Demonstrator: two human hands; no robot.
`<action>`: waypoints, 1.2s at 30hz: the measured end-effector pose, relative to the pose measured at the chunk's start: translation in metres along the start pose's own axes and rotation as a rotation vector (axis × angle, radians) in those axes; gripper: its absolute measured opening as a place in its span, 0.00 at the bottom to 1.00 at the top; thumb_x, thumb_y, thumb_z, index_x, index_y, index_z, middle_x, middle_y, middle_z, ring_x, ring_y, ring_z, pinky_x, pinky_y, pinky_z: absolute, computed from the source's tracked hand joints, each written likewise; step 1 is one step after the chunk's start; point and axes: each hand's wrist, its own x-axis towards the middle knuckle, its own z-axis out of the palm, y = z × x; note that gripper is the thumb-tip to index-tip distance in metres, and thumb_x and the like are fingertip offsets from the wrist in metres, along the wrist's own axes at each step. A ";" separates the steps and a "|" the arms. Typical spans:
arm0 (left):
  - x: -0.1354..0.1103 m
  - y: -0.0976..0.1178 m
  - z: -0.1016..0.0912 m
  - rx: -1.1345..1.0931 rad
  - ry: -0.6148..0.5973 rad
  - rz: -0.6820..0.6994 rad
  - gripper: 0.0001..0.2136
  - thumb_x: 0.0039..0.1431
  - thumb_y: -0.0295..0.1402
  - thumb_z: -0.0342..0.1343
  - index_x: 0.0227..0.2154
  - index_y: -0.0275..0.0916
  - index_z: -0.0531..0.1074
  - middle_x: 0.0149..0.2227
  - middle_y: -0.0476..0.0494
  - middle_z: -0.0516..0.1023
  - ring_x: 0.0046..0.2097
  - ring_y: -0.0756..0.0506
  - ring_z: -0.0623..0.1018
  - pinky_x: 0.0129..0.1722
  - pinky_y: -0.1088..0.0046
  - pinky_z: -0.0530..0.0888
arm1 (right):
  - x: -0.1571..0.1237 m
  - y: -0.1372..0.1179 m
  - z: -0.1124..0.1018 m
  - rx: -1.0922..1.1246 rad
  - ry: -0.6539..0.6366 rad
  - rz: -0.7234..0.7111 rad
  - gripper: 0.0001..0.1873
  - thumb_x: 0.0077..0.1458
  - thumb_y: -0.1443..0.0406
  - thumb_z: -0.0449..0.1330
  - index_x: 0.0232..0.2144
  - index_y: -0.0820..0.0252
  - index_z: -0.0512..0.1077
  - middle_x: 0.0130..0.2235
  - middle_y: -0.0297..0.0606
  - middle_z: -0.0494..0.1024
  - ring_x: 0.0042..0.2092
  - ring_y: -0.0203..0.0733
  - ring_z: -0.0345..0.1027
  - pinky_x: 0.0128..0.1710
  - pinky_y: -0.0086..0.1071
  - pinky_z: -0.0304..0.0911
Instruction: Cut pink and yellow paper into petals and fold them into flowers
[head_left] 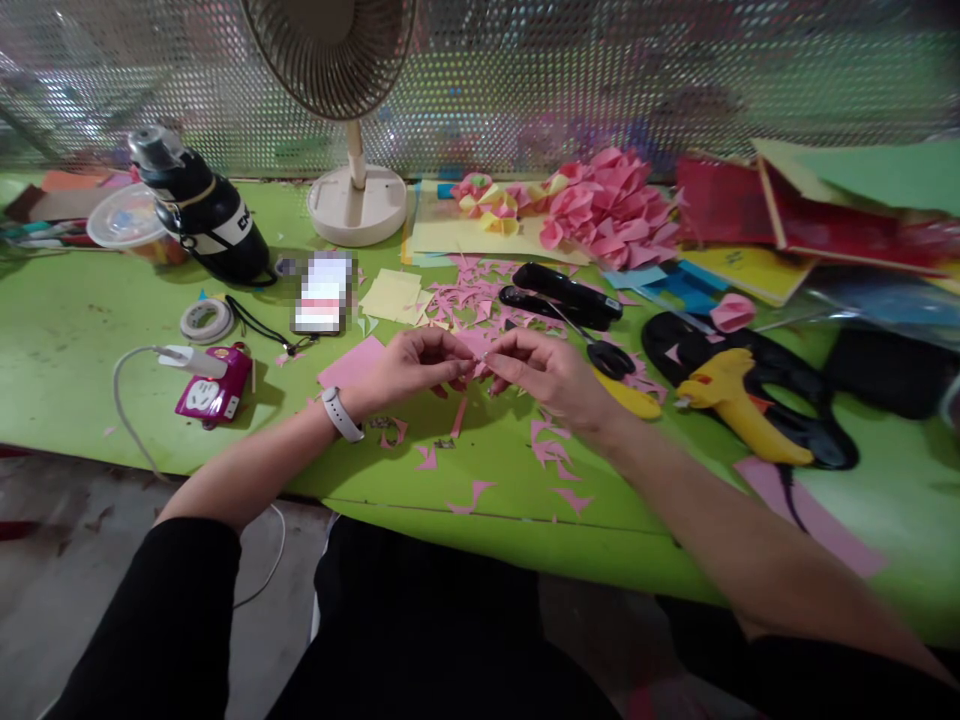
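Note:
Both my hands meet over the middle of the green table (67,340). My left hand (416,368), with a white watch on its wrist, and my right hand (544,372) pinch a small pink paper piece (476,345) between their fingertips. Pink paper scraps (551,452) lie scattered under and in front of my hands. A pink paper square (352,362) rests just left of my left hand. Scissors with yellow handles (619,375) lie right behind my right hand.
A yellow glue gun (739,405) lies on a black mat at the right. A black stapler (566,293), folded pink paper flowers (611,208), a desk fan (352,190), a black bottle (202,210), a tape roll (206,320) and a pink power socket (214,390) surround the work spot.

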 end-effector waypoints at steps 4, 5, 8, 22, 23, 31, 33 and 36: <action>-0.002 0.002 0.002 0.046 0.030 0.019 0.11 0.60 0.34 0.61 0.39 0.31 0.75 0.37 0.39 0.81 0.37 0.50 0.80 0.35 0.74 0.77 | 0.001 0.003 0.000 -0.032 0.016 -0.010 0.14 0.55 0.53 0.66 0.31 0.58 0.75 0.32 0.36 0.79 0.30 0.36 0.71 0.32 0.33 0.72; -0.001 0.002 0.001 0.065 0.044 0.031 0.11 0.59 0.35 0.62 0.39 0.31 0.75 0.38 0.39 0.81 0.37 0.50 0.80 0.35 0.74 0.76 | 0.001 0.005 0.000 -0.024 0.017 -0.008 0.14 0.55 0.53 0.66 0.31 0.58 0.76 0.32 0.36 0.79 0.30 0.36 0.72 0.32 0.33 0.72; 0.000 0.000 -0.002 0.095 0.095 0.077 0.12 0.58 0.38 0.63 0.39 0.33 0.76 0.39 0.39 0.81 0.38 0.50 0.79 0.35 0.75 0.75 | 0.003 0.009 -0.003 0.013 0.042 0.016 0.16 0.54 0.52 0.67 0.31 0.58 0.75 0.33 0.37 0.80 0.29 0.36 0.72 0.31 0.33 0.72; -0.002 -0.003 -0.003 -0.191 0.012 0.037 0.15 0.58 0.42 0.64 0.42 0.38 0.72 0.40 0.44 0.82 0.38 0.50 0.82 0.37 0.75 0.77 | 0.006 0.012 -0.008 -0.176 0.177 0.006 0.19 0.53 0.48 0.66 0.36 0.56 0.74 0.38 0.39 0.79 0.37 0.42 0.72 0.38 0.39 0.70; -0.002 -0.002 -0.001 -0.175 0.008 0.037 0.15 0.59 0.41 0.63 0.43 0.38 0.71 0.39 0.43 0.82 0.38 0.50 0.82 0.38 0.75 0.78 | 0.004 0.011 -0.008 -0.212 0.219 -0.052 0.18 0.55 0.49 0.65 0.38 0.55 0.74 0.41 0.40 0.78 0.41 0.44 0.72 0.41 0.40 0.69; -0.006 0.001 0.007 -0.105 -0.110 0.134 0.19 0.63 0.33 0.60 0.54 0.37 0.64 0.31 0.47 0.79 0.33 0.50 0.81 0.36 0.74 0.78 | -0.011 -0.014 -0.002 -0.338 0.071 -0.268 0.19 0.63 0.51 0.54 0.26 0.54 0.70 0.31 0.38 0.73 0.34 0.44 0.66 0.36 0.40 0.62; -0.007 0.001 0.007 -0.060 -0.147 0.151 0.18 0.63 0.33 0.59 0.54 0.37 0.64 0.31 0.47 0.78 0.32 0.50 0.80 0.35 0.74 0.78 | -0.012 -0.017 0.000 -0.405 0.112 -0.326 0.16 0.62 0.52 0.56 0.28 0.54 0.70 0.32 0.38 0.73 0.35 0.44 0.66 0.38 0.41 0.62; -0.010 0.003 0.008 0.004 -0.210 0.170 0.20 0.64 0.35 0.58 0.55 0.37 0.61 0.32 0.45 0.78 0.31 0.50 0.80 0.33 0.74 0.78 | -0.012 -0.017 0.000 -0.445 0.111 -0.367 0.12 0.61 0.55 0.58 0.29 0.54 0.71 0.33 0.38 0.73 0.37 0.45 0.66 0.42 0.42 0.61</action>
